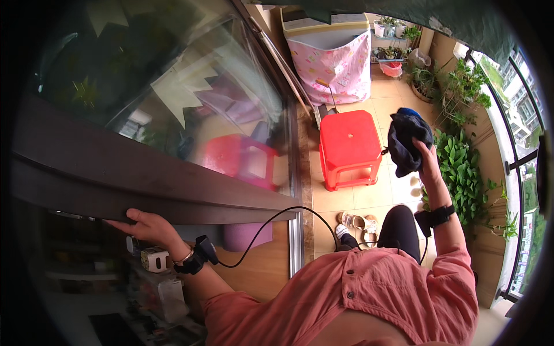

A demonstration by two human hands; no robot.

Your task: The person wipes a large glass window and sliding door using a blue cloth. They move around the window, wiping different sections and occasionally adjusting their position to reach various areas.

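Note:
My right hand point(426, 160) grips a crumpled dark navy cloth point(407, 145), with a brighter blue patch at its top. It is held in the air to the right of a red plastic stool point(349, 134). At the left, my left hand point(149, 229) touches the edge of a dark-framed glass sliding door point(173, 190), thumb and fingers apart. Part of its finger contact is hard to make out. The door glass point(233, 108) reflects the stool and the balcony. Both wrists wear black strapped devices, and a black cable point(277, 212) arcs from the left one toward my body.
A pink patterned cover point(333, 69) drapes a bulky object behind the stool. Potted plants point(458, 168) line the right wall below a railed window point(515, 164). A metal door track point(296, 242) crosses the floor. Sandals point(370, 229) lie near my feet. Indoors stands a clear plastic box point(166, 298).

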